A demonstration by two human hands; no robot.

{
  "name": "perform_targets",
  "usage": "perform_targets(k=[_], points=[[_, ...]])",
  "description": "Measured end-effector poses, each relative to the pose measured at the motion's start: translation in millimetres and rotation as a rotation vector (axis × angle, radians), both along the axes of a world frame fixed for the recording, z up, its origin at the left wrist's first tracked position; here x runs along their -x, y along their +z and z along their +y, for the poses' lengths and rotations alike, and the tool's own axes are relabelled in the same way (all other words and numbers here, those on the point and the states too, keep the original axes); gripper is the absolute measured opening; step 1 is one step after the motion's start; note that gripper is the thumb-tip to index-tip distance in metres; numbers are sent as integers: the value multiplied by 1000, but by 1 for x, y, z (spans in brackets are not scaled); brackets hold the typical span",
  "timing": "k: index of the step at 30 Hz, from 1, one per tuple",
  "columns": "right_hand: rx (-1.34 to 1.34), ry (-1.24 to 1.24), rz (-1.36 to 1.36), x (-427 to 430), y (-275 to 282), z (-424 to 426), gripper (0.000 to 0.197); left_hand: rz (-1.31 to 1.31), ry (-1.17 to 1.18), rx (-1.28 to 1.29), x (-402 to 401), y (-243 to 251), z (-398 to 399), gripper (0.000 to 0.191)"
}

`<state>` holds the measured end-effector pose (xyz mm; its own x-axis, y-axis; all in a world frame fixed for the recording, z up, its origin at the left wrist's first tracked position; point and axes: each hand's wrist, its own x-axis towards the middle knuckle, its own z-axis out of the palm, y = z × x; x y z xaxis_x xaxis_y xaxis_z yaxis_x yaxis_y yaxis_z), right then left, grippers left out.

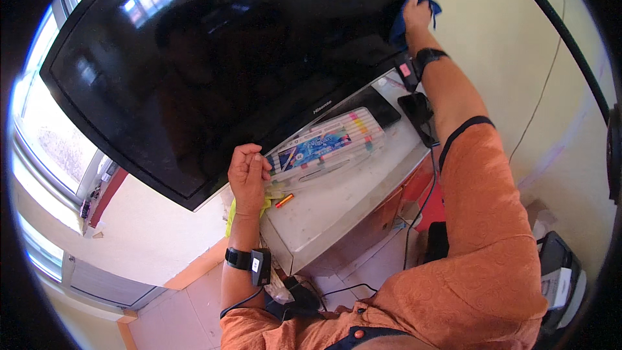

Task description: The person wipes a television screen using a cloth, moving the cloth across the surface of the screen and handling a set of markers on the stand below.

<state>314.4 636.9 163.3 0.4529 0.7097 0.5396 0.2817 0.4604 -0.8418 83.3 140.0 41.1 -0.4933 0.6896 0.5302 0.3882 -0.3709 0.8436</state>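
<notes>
A large Hisense television (272, 58) with a dark, reflecting screen fills the upper left. My right hand (418, 15) holds a blue cloth (399, 24) against the screen's right edge, and part of the cloth sticks out past the frame. Near the lower edge of the television is my left hand (248, 170), its fingers curled with nothing seen in them. Whether it touches the frame I cannot tell. Just right of it lies a clear case of marker pens (320, 148) with a printed blue card.
The television stands on a pale cabinet top (335, 199). On it are an orange battery (285, 201), a yellow-green cloth (231, 218) and a black device (417, 115) with a cable (430, 189) hanging down. A window (58, 121) is at the left.
</notes>
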Motion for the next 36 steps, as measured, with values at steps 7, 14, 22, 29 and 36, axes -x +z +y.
perform_targets(k=[7,14,22,29,36], points=[[558,98,72,33,-22,-80,72,13,44,7,3,4,-14,9],[274,94,-24,84,-15,-181,52,19,-1,-13,2,0,-1,11],[-262,742,233,127,-26,-309,23,15,-37,-34,3,3,-2,11],[156,1416,291,94,4,-379,16,3,-39,84,15,12,-10,14],[82,1532,-39,85,25,-389,21,-45,-125,71,9,50,-33,32]])
